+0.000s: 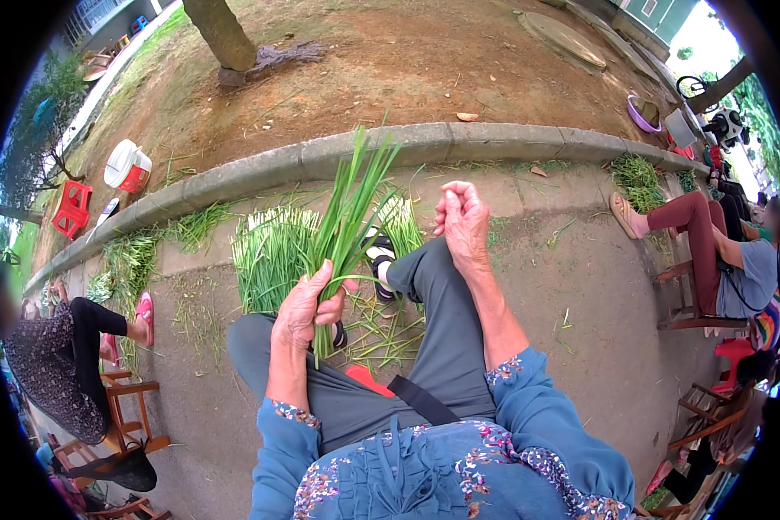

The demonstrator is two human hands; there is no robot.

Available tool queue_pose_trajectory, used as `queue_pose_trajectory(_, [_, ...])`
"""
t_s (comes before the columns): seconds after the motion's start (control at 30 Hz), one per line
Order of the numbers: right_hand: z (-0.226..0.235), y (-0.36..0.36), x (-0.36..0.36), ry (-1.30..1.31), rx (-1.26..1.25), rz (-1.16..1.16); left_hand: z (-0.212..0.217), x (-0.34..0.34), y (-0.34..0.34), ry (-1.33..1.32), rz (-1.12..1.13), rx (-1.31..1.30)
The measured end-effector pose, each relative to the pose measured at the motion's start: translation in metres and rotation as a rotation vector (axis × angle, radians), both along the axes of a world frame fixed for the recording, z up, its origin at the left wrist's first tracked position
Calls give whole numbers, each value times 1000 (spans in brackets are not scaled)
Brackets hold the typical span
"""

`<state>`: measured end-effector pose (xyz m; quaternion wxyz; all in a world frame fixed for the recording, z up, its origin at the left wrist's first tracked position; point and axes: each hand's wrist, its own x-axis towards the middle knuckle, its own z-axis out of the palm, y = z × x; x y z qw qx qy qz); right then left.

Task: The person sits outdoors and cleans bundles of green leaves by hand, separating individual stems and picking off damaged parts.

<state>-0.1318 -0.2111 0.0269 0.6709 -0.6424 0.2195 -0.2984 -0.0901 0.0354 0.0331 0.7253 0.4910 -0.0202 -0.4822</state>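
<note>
My left hand (299, 308) is closed round a bunch of green garlic chives (351, 208), held upright over my lap with the leaf tips pointing away from me. Level with it, to the right, my right hand (464, 224) is raised in front of my knee, its fingers curled in. Whether anything thin sits between those fingertips I cannot make out. On the ground beyond my left knee lies a thick pile of chives (273, 260), pale ends facing away. A smaller pile (399, 227) lies beside my sandal (379, 251). Loose stalks (381, 334) are scattered between my feet.
A stone kerb (373, 147) curves across ahead, with bare soil beyond it. A white and red bucket (128, 166) and a red plastic stool (71, 208) stand at the far left. Seated people (52, 364) are on both sides, near more heaps of greens (637, 182).
</note>
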Motion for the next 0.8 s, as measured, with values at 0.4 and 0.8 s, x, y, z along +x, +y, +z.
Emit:
queue_pose_trajectory(0.4, [22,11,-7,-23,-41,415,1,-1,-2,19,-23,-11])
queue_pose_trajectory(0.8, [14,17,-4,0,-179,305,1,-2,-3,24,-53,-27])
